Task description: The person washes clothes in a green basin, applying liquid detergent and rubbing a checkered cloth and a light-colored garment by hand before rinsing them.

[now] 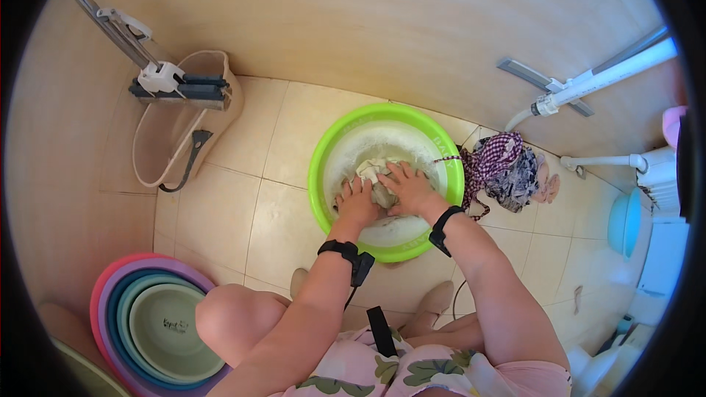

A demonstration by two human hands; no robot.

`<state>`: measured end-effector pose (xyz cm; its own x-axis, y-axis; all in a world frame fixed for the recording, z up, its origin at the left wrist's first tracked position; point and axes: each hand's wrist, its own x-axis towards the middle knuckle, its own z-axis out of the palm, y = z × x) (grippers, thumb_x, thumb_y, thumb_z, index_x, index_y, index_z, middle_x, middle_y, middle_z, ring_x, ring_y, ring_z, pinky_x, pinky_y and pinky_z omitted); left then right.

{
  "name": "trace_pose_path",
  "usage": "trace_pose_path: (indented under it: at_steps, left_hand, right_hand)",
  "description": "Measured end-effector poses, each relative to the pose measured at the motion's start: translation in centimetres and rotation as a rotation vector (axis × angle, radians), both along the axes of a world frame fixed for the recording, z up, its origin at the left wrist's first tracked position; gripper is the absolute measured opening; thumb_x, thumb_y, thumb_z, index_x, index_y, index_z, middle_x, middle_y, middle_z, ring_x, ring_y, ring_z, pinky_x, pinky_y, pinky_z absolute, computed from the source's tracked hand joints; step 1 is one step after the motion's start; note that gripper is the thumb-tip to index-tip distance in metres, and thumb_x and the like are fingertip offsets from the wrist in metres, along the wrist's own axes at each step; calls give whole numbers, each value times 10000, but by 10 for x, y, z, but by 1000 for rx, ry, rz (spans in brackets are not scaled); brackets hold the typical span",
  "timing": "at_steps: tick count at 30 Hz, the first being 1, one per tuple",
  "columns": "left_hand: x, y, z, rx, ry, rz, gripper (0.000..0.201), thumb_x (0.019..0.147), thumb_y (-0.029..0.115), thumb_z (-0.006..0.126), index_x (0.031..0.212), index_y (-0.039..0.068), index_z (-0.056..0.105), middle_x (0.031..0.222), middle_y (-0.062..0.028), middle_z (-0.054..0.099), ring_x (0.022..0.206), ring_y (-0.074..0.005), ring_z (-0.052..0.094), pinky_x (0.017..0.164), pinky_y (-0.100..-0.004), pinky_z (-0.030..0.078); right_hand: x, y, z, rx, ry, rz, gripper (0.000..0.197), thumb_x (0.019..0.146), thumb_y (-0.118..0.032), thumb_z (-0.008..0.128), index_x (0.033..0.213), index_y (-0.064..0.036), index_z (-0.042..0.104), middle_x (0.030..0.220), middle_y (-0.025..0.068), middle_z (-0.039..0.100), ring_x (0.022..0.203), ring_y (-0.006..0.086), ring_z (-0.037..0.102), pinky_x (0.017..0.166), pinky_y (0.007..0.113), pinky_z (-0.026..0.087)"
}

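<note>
A round basin (pixel 318 213) with a bright green rim and a white inside stands on the tiled floor in front of me. It holds cloudy, sudsy water. In its middle is a wet cream-coloured cloth (pixel 368 169), bunched up. My left hand (pixel 358 204) is closed over the near left side of the cloth. My right hand (pixel 410 190) grips it from the right, fingers bent over the top. The two hands are close together, and part of the cloth is hidden under them. What kind of garment it is, I cannot make out.
Right of the basin lies a heap of checked and patterned clothes (pixel 507 169); a strap reaches over the rim. Nested basins (pixel 165 323) stand at lower left. A flat mop (pixel 180 92) rests over a beige bucket (pixel 143 151). White pipes (pixel 610 73) run along the right.
</note>
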<state>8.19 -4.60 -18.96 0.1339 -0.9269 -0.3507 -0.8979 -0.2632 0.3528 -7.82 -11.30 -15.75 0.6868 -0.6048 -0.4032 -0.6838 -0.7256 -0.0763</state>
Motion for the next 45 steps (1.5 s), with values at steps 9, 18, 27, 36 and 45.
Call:
trace_pose_path:
  at_steps: [9, 18, 27, 36, 45]
  left_hand:
    - [15, -17, -36, 13, 627, 340, 518, 824, 162, 596, 1323, 127, 458, 1201, -167, 552, 1067, -318, 569, 874, -459, 465]
    - [7, -23, -7, 282, 1828, 1068, 644, 829, 515, 610, 1304, 110, 452, 1137, -144, 576, 973, -320, 601, 885, -487, 468]
    - [-15, -10, 59, -136, 1814, 1123, 513, 874, 459, 557, 1193, 60, 512, 1061, -134, 592, 918, -257, 596, 761, -440, 499]
    - [-36, -36, 70, 13, 1431, 971, 356, 906, 339, 543, 1057, 19, 578, 994, -66, 620, 861, -189, 587, 755, -335, 477]
    - [5, -9, -26, 285, 1216, 873, 453, 881, 209, 551, 1288, 33, 461, 1233, -111, 526, 1072, -210, 519, 924, -346, 418]
  right_hand:
    - [7, 1, -25, 30, -236, -148, 615, 726, -130, 664, 1303, -192, 461, 1274, 152, 427, 1104, 315, 505, 924, 417, 452]
    - [15, -11, -9, 1299, -985, -914, 610, 749, -85, 710, 1316, -148, 494, 1262, 127, 534, 1122, 209, 538, 958, 307, 424]
    - [38, 23, 92, 759, -859, -520, 361, 828, -150, 675, 1152, -38, 563, 988, 140, 667, 864, 236, 656, 767, 374, 505]
    - [-5, -27, -7, 331, -462, -766, 534, 872, -400, 544, 1269, -58, 439, 995, 276, 611, 952, 445, 579, 836, 495, 458]
    - [-8, -7, -17, 118, -119, -264, 608, 778, -261, 666, 1334, -249, 421, 1393, 172, 339, 1233, 380, 407, 951, 434, 431]
